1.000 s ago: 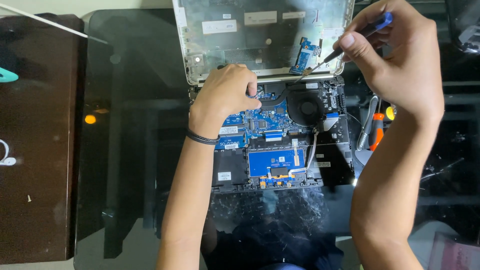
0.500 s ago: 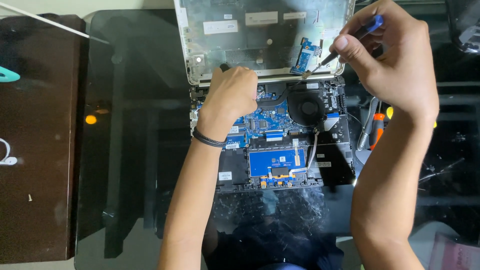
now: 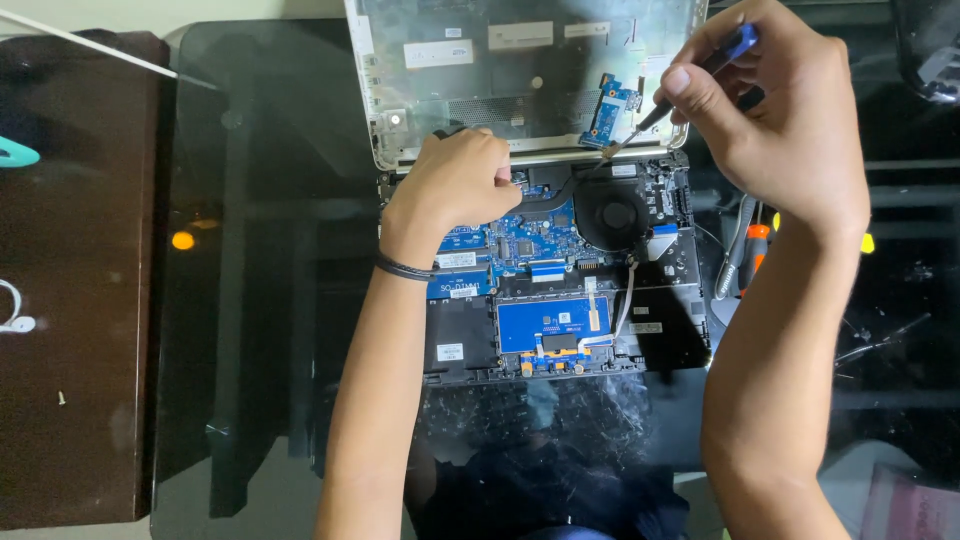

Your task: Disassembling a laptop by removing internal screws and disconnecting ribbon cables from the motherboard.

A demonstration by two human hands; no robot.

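An opened laptop [image 3: 560,300] lies on a dark glass table, its blue circuit boards, black fan [image 3: 610,215] and empty battery bay exposed. Its silver bottom cover [image 3: 500,90] rests flat at the far edge. My left hand [image 3: 455,185] is closed into a fist on the laptop's upper left corner, by the hinge. My right hand [image 3: 775,110] holds a blue-handled screwdriver [image 3: 690,85]. The tip touches a small blue circuit board [image 3: 610,110] lying on the cover.
More screwdrivers with orange and grey handles [image 3: 745,255] lie right of the laptop. A dark brown surface [image 3: 70,300] borders the glass table [image 3: 260,300] on the left. A white cable [image 3: 100,50] crosses the top left corner.
My left hand has slid from the motherboard up toward the hinge corner. My right hand has kept the screwdriver near the small blue board.
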